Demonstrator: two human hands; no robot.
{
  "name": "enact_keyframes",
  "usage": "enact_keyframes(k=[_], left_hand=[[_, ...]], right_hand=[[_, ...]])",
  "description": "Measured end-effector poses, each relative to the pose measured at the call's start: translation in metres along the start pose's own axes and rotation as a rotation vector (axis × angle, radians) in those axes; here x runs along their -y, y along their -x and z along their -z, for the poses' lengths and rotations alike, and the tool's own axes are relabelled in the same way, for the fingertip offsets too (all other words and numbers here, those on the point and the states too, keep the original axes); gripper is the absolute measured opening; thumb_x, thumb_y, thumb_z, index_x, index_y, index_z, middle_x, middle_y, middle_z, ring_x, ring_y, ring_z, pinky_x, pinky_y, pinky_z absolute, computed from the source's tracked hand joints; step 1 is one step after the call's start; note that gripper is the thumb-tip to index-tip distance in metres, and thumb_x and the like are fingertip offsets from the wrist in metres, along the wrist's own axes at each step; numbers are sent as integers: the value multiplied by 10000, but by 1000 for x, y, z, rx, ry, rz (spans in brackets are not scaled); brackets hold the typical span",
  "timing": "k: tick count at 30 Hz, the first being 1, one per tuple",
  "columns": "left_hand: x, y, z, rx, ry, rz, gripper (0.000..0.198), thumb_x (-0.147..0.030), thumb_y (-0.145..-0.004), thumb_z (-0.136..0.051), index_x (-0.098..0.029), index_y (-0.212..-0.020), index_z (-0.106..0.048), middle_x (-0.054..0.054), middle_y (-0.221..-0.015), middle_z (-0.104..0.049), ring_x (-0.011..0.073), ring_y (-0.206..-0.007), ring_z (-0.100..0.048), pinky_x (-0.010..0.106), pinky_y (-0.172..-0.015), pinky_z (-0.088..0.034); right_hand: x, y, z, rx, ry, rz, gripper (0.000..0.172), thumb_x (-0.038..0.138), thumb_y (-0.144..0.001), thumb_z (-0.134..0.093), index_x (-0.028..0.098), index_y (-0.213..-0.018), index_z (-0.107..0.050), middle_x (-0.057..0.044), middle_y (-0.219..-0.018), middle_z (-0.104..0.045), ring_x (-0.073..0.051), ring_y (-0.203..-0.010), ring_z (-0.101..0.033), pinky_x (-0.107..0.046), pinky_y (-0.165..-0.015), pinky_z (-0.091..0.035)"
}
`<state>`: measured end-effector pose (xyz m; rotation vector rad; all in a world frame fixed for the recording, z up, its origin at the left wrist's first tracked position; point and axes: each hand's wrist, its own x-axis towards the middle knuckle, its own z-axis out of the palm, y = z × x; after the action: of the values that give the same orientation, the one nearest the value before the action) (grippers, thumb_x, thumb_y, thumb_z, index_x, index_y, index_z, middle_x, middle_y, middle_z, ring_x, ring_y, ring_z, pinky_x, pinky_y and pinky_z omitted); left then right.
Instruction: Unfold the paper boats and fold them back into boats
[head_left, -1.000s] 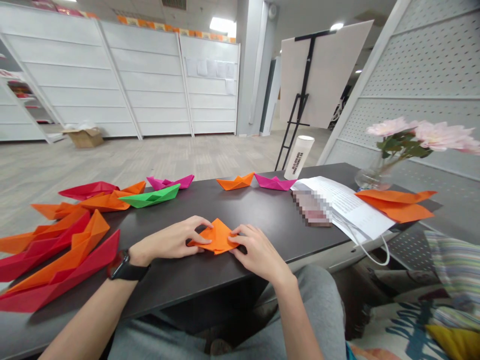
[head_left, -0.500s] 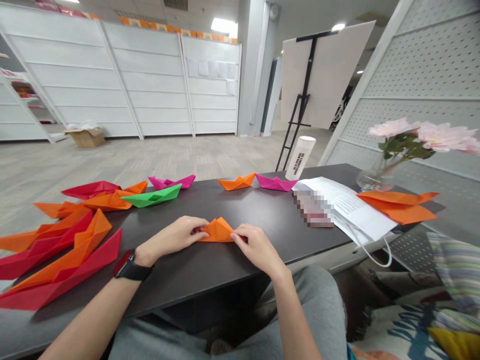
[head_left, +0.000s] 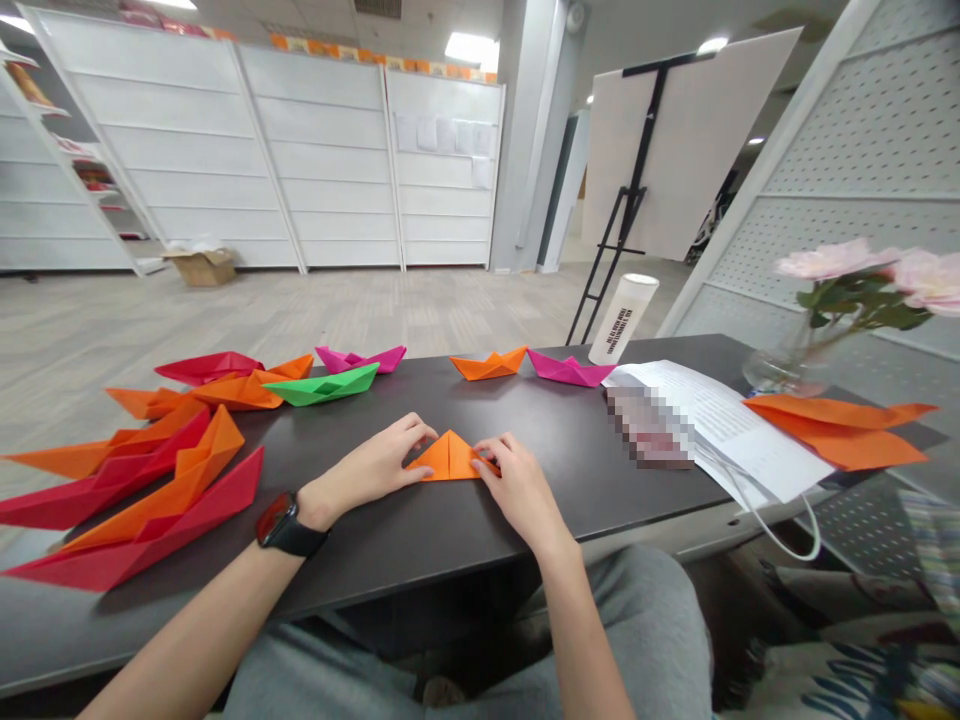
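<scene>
A small orange paper triangle (head_left: 448,460), folded with its point up, lies on the dark table (head_left: 555,440) in front of me. My left hand (head_left: 371,470) grips its left corner, and my right hand (head_left: 517,492) pinches its right corner. A black watch (head_left: 286,525) circles my left wrist. Beyond my hands stand a green paper boat (head_left: 322,385), a magenta boat (head_left: 360,358), a small orange boat (head_left: 489,365) and another magenta boat (head_left: 568,370). Large red and orange paper boats (head_left: 142,530) lie to my left.
Printed sheets (head_left: 750,440) with a pixelated patch (head_left: 649,428) and a large orange paper boat (head_left: 840,430) lie at the table's right. Behind them stand a glass vase of pink flowers (head_left: 787,370) and a white tube (head_left: 622,318). My grey-trousered lap lies below the table's front edge.
The orange paper has gone from a wide, flat diamond to a compact triangle held between both hands. The whole scene has shifted slightly right in the view.
</scene>
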<state>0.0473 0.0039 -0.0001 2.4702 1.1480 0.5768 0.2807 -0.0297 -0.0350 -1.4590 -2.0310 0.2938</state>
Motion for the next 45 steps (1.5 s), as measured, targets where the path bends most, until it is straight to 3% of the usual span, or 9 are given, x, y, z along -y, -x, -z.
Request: enact_keyframes(k=[6,11,16,20,27,32,37,41,45], left_hand=[[2,3,-4,124,-139,-247,343,-139,-944,-476,-251,-1214,-655,70,-1355,-604,230,-1257,-562,361,-1084,-423],[-1,7,-5,253,-121,-276,441,-284,-981,-501,-300,-1422,-502,45,-1514,-480,234,-1389,-451,372,-1152,-356],[-1,6,-4,296,-84,-262,439,-292,-983,-511,-285,-1421,-509,73,-1543,-423,255,-1424,-393,433,-1187,-285],[3,5,0,374,-82,-262,483,-250,-997,-473,-325,-1471,-425,48,-1564,-380,241,-1471,-288,478,-1205,-215],[14,12,21,355,-82,-224,386,-289,-922,-604,-343,-1303,-628,7,-1573,-369,288,-1465,-301,448,-1204,-220],[17,16,37,374,-116,-80,233,-355,-898,-621,-316,-1075,-767,26,-1478,-527,296,-1388,-443,408,-1137,-337],[13,13,39,277,-117,-14,281,-453,-910,-574,-283,-945,-795,32,-1335,-649,263,-1225,-599,343,-1053,-415],[5,5,14,-12,-68,137,543,-509,-914,-545,-212,-1369,-541,110,-1334,-643,276,-1210,-608,385,-1033,-440],[6,0,-14,-24,109,96,704,-372,-833,-666,-218,-1461,-387,137,-1421,-562,301,-1276,-558,432,-1067,-419]], right_hand=[[5,2,6,30,137,112,233,196,-974,-504,252,-980,-730,-57,-983,-619,-217,-927,-594,-361,-814,-486],[19,8,10,41,144,137,219,211,-952,-525,230,-1062,-713,-87,-1140,-647,-253,-1059,-592,-434,-904,-480],[30,24,8,216,22,238,453,242,-956,-516,206,-1407,-510,-104,-1473,-509,-236,-1358,-464,-472,-1163,-314],[18,32,19,353,26,140,561,347,-972,-499,235,-1506,-369,-71,-1556,-379,-224,-1456,-329,-521,-1217,-172],[-8,32,49,376,140,-61,417,337,-990,-433,316,-1392,-539,-25,-1611,-220,-248,-1496,-205,-567,-1196,-137],[-10,34,53,376,133,-100,394,363,-986,-431,318,-1341,-595,-29,-1597,-285,-237,-1494,-215,-550,-1201,-128],[-11,33,52,352,81,-114,369,362,-981,-442,306,-1290,-636,-42,-1581,-337,-242,-1484,-252,-564,-1198,-133],[-11,33,47,297,24,-66,280,305,-965,-481,252,-1157,-678,-64,-1522,-451,-240,-1460,-319,-568,-1200,-137],[-4,32,41,225,-67,-8,144,255,-954,-508,225,-1007,-640,-73,-1410,-582,-223,-1391,-440,-570,-1196,-166]])
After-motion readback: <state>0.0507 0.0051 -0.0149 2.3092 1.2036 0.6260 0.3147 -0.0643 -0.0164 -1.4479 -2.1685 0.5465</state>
